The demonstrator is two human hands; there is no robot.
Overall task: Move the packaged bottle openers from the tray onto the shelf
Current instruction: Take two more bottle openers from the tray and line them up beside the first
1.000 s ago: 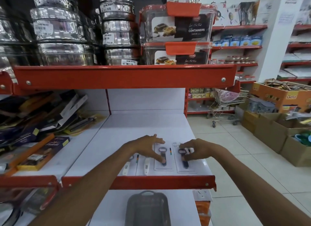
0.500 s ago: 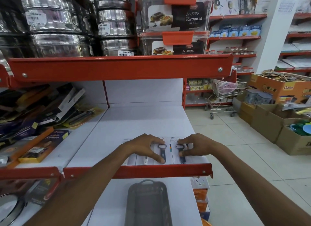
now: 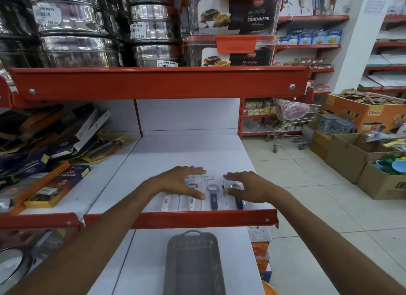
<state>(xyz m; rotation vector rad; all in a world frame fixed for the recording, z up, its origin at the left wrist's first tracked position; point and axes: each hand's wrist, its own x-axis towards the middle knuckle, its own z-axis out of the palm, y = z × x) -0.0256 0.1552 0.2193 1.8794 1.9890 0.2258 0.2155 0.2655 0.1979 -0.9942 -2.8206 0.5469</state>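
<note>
Several packaged bottle openers lie side by side at the front of the white shelf: two with white handles on the left, two with dark blue handles on the right. My left hand hovers flat over the white-handled packs, fingers spread. My right hand is spread over the rightmost blue pack. Neither hand grips anything. A dark grey tray stands on the shelf below, and I see nothing in it.
A red shelf lip runs in front of the packs. Boxed knives and tools crowd the shelf bay to the left. Steel tins and plastic containers fill the shelf above. Cardboard boxes and a trolley stand in the aisle at right.
Both hands have lifted their fingers off the blue-handled packs and spread apart. The packs now lie in an even row at the shelf front.
</note>
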